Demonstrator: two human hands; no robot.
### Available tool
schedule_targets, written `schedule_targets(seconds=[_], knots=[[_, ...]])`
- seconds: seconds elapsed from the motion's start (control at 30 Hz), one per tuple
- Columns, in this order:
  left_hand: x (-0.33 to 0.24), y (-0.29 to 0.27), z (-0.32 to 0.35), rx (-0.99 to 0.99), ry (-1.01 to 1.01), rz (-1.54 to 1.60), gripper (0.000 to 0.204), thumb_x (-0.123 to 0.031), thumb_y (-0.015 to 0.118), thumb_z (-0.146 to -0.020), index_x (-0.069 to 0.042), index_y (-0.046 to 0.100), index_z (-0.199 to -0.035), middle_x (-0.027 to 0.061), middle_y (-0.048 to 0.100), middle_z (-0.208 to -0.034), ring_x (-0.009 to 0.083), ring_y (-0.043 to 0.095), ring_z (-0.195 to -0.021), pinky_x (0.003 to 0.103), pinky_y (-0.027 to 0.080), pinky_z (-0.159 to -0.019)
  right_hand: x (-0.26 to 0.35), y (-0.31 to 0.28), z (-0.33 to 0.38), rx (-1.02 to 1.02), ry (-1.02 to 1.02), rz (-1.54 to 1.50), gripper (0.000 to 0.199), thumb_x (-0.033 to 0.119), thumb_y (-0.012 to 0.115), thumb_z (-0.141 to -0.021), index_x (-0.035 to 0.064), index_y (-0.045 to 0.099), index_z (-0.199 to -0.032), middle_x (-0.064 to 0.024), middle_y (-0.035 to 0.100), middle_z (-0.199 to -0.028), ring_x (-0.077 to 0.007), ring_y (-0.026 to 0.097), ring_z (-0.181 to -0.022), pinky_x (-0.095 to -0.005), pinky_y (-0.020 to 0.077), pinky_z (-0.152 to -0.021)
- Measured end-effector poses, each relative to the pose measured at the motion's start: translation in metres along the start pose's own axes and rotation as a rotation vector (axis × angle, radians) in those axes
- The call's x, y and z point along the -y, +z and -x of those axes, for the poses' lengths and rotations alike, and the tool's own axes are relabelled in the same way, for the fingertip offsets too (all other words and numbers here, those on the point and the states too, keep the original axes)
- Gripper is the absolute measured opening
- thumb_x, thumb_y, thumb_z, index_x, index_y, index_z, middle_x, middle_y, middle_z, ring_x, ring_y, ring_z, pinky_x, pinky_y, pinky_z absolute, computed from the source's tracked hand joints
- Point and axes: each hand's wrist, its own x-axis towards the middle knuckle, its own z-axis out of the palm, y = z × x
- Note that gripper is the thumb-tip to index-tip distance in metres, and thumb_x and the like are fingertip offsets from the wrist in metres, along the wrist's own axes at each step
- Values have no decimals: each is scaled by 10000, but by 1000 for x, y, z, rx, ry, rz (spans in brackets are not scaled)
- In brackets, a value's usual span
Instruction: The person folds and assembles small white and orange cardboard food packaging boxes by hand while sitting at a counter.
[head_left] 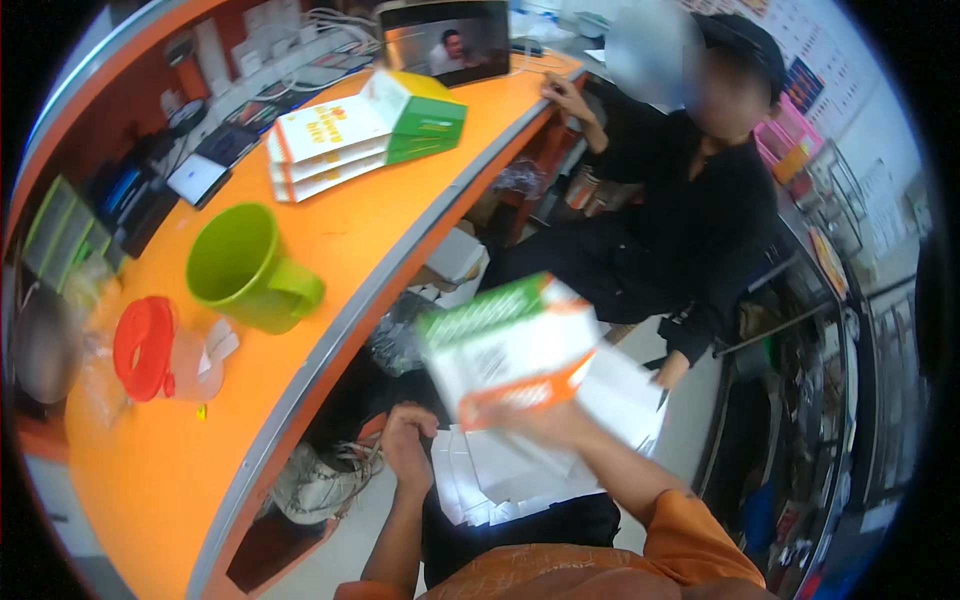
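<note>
My right hand [545, 425] grips a white, green and orange cardboard box [500, 350] by its near orange edge, holding it tilted above my lap. The box and the fingers on it are smeared by motion. Under it, flat white cardboard blanks [480, 480] lie over my lap, partly hidden by the box and my right forearm. My left hand [405, 440] is beside the left edge of those blanks, with its fingers loosely bent and apart and nothing seen in it. Similar boxes [330, 135] are stacked on the orange counter [350, 235].
A green mug [235, 265] and a red-lidded clear jar [150, 350] stand on the counter. A screen [445, 45] is at its far end. To the right sits another person in black [660, 210], one hand [675, 370] near the white cardboard. Bags and cartons are under the counter.
</note>
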Motion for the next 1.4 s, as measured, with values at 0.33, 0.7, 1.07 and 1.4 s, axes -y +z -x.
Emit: schedule_targets(seconds=[0.33,0.7,1.07,1.4], knots=[[63,-2,0,1,59,-621,120,-102,707,-848,-26,621,-812,103,629,-759,291,585,-675,400,460,-659,152,-38,-176,-515,-656,334,309,204,740,-860,-41,681,-1038,-95,717,-1010,-149,674,-929,-295,531,-814],[67,-11,-1,75,97,-739,155,-112,718,-834,-55,598,-756,78,570,-664,281,561,-631,391,446,-643,159,-63,-300,-390,-674,620,453,390,737,-808,13,690,-1054,-161,730,-1004,-275,707,-929,-368,530,-817],[71,-7,-5,63,104,-700,152,-102,705,-845,-42,597,-756,97,593,-669,302,597,-645,412,459,-631,124,-16,-304,-400,-576,1359,520,428,551,-827,3,672,-1101,-164,590,-1127,-383,563,-1053,-557,467,-894],[69,-3,-5,144,100,-754,152,-60,683,-836,-17,585,-729,106,585,-682,284,582,-658,401,446,-617,105,57,-298,-63,-789,1845,280,189,573,-894,24,700,-1081,-101,719,-855,-301,679,-909,-506,421,-994]])
